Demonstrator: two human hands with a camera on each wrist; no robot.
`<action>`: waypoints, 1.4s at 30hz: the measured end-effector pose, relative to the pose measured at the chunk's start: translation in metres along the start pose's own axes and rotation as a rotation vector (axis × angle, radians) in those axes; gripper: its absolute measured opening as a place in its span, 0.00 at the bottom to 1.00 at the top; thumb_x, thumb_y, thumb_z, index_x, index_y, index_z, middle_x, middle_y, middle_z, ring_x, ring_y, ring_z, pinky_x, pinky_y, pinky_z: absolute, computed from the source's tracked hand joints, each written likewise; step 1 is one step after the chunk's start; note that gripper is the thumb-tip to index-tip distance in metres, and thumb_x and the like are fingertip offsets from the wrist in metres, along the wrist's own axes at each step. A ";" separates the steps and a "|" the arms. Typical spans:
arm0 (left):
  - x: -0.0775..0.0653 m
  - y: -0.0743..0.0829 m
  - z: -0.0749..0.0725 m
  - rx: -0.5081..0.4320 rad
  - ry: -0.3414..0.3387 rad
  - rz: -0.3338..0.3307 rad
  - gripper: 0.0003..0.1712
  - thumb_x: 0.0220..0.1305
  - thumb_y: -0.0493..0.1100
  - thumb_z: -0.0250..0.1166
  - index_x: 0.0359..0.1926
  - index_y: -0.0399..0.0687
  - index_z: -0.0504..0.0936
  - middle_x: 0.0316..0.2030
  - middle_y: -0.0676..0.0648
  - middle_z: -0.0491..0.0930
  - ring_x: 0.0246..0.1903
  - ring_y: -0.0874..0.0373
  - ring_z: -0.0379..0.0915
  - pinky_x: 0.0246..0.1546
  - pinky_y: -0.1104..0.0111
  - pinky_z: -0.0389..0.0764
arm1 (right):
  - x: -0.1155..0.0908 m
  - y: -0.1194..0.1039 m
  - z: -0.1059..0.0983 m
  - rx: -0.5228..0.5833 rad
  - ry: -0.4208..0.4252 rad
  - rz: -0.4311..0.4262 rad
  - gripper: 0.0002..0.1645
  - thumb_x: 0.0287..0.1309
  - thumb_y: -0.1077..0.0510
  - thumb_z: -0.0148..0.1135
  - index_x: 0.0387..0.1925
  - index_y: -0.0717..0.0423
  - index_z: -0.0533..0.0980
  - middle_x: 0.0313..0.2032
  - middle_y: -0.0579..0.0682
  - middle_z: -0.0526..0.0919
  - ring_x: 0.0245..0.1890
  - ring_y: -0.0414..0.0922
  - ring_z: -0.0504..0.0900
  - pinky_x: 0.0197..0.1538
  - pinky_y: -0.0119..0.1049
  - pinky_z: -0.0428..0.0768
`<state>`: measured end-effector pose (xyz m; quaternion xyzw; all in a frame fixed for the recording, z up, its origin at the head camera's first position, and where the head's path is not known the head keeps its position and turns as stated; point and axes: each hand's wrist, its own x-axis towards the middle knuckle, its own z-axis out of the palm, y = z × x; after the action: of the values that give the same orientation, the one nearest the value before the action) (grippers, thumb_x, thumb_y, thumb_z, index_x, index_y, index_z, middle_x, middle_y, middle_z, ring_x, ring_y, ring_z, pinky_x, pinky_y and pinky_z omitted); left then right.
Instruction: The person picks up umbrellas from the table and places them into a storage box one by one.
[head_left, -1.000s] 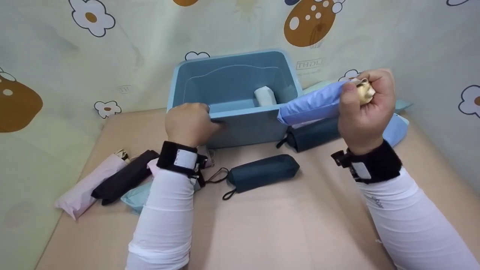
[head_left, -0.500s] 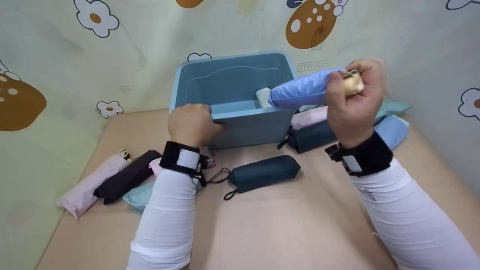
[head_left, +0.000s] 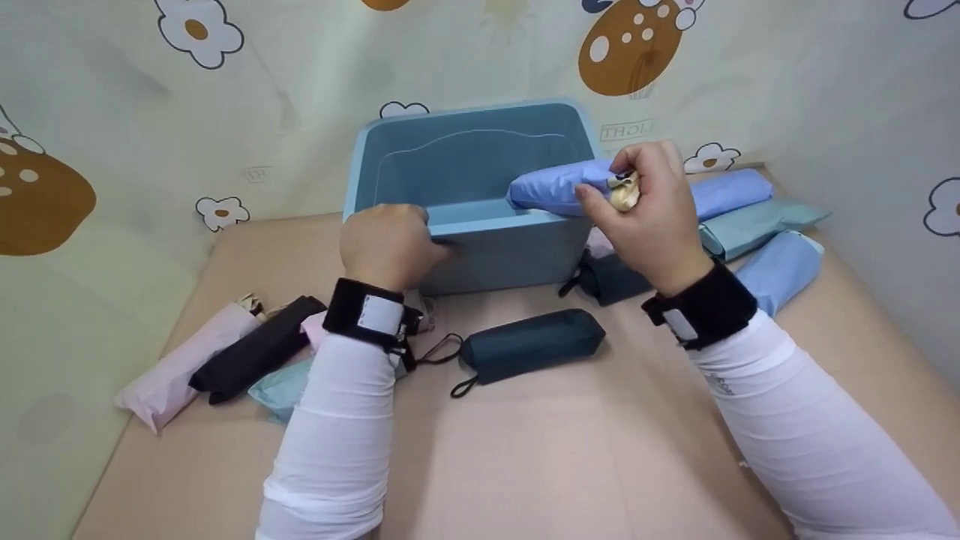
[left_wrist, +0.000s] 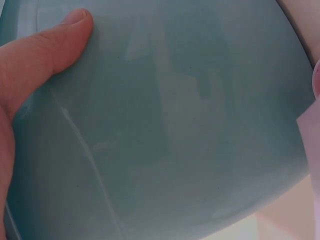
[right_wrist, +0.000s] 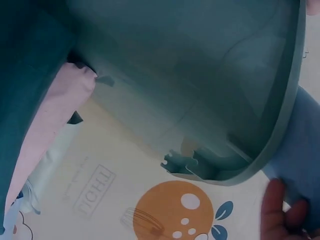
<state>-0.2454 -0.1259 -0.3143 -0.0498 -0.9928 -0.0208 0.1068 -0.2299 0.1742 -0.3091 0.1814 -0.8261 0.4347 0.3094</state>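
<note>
A blue plastic bin (head_left: pixel 495 259) stands at the back of the table, open at the top. My left hand (head_left: pixel 386 244) grips its near rim at the left; in the left wrist view the thumb (left_wrist: pixel 55 47) lies against the outer wall. With my right hand (head_left: pixel 649 214) I hold a folded periwinkle-blue umbrella (head_left: pixel 559 187) by its cream-and-gold handle end. The umbrella reaches over the bin's right front corner, its fabric tip inside the opening. In the right wrist view, fingers (right_wrist: pixel 274 212) show beside the umbrella, near the rim.
A dark teal folded umbrella (head_left: pixel 532 345) lies before the bin. To the left lie a pale pink umbrella (head_left: pixel 191 364), a black one (head_left: pixel 255 349) and a mint one (head_left: pixel 281 390). At right are a light-blue umbrella (head_left: pixel 784 270), a green one (head_left: pixel 761 225) and a periwinkle one (head_left: pixel 731 193).
My right hand has carried the periwinkle umbrella leftward, from beside the bin to over its right front corner. It now covers the white item inside. My left hand stays on the rim.
</note>
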 end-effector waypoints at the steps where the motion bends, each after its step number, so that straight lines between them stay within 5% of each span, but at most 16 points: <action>1: 0.000 0.000 -0.001 0.001 0.002 -0.001 0.28 0.55 0.70 0.72 0.26 0.51 0.81 0.25 0.46 0.82 0.29 0.46 0.80 0.27 0.51 0.77 | 0.002 -0.002 -0.002 -0.019 -0.042 0.030 0.23 0.63 0.53 0.71 0.47 0.68 0.75 0.44 0.55 0.70 0.46 0.43 0.69 0.44 0.33 0.68; 6: -0.002 0.001 -0.002 -0.003 0.013 -0.005 0.30 0.53 0.71 0.72 0.25 0.51 0.80 0.24 0.46 0.82 0.28 0.46 0.79 0.27 0.52 0.76 | 0.010 -0.012 -0.011 -0.114 -0.240 0.139 0.24 0.67 0.51 0.68 0.59 0.59 0.81 0.49 0.60 0.71 0.49 0.49 0.69 0.44 0.37 0.70; 21: -0.007 0.001 0.000 -0.011 0.002 -0.007 0.30 0.53 0.73 0.72 0.29 0.50 0.83 0.26 0.46 0.82 0.29 0.46 0.80 0.29 0.52 0.78 | 0.035 -0.036 -0.018 -0.331 -0.575 0.278 0.30 0.65 0.45 0.70 0.54 0.63 0.73 0.45 0.58 0.78 0.43 0.54 0.76 0.43 0.47 0.75; 31: -0.006 0.002 -0.001 -0.013 -0.026 -0.008 0.29 0.54 0.71 0.73 0.29 0.50 0.82 0.27 0.47 0.83 0.30 0.47 0.80 0.30 0.52 0.79 | 0.042 -0.025 0.008 -0.362 -0.596 0.136 0.24 0.71 0.51 0.63 0.64 0.55 0.80 0.52 0.60 0.77 0.49 0.53 0.73 0.49 0.48 0.75; 37: -0.007 0.002 0.001 -0.010 -0.014 -0.008 0.30 0.54 0.72 0.73 0.30 0.50 0.83 0.27 0.46 0.83 0.30 0.47 0.81 0.30 0.52 0.79 | 0.041 -0.011 0.033 -0.350 -0.546 0.020 0.19 0.72 0.56 0.62 0.57 0.59 0.85 0.44 0.62 0.78 0.47 0.56 0.73 0.50 0.50 0.74; 42: -0.007 0.001 0.001 -0.016 0.026 0.003 0.30 0.52 0.72 0.73 0.27 0.51 0.83 0.25 0.47 0.83 0.29 0.47 0.81 0.28 0.51 0.80 | 0.045 -0.007 0.045 -0.341 -0.493 0.031 0.17 0.71 0.59 0.61 0.53 0.64 0.86 0.45 0.64 0.80 0.50 0.58 0.75 0.56 0.53 0.74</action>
<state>-0.2391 -0.1255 -0.3168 -0.0522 -0.9910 -0.0293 0.1194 -0.2748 0.1316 -0.2939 0.2144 -0.9401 0.2370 0.1187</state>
